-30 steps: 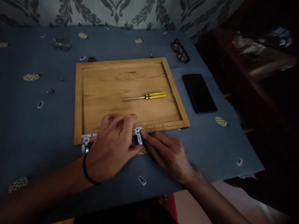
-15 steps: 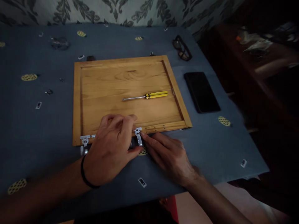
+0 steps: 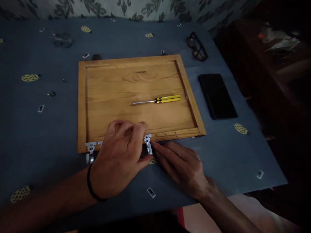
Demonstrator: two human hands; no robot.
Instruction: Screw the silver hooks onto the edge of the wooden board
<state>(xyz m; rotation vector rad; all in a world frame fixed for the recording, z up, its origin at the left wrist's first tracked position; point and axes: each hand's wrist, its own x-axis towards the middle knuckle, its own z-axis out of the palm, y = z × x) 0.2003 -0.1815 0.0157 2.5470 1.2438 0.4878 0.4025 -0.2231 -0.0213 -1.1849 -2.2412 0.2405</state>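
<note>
Thumb and forefinger of the left hand (image 3: 119,158) curl around a small metal hinge (image 3: 147,144) at the near edge of the wooden panel (image 3: 136,81). The right hand (image 3: 182,166) lies flat, its straight fingertips touching the hinge's other side. A screwdriver (image 3: 157,100) lies farther back on the panel.

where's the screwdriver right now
In the head view the yellow-handled screwdriver lies flat on the wooden panel, a little right of its middle, with its handle pointing right toward the black phone.
</note>
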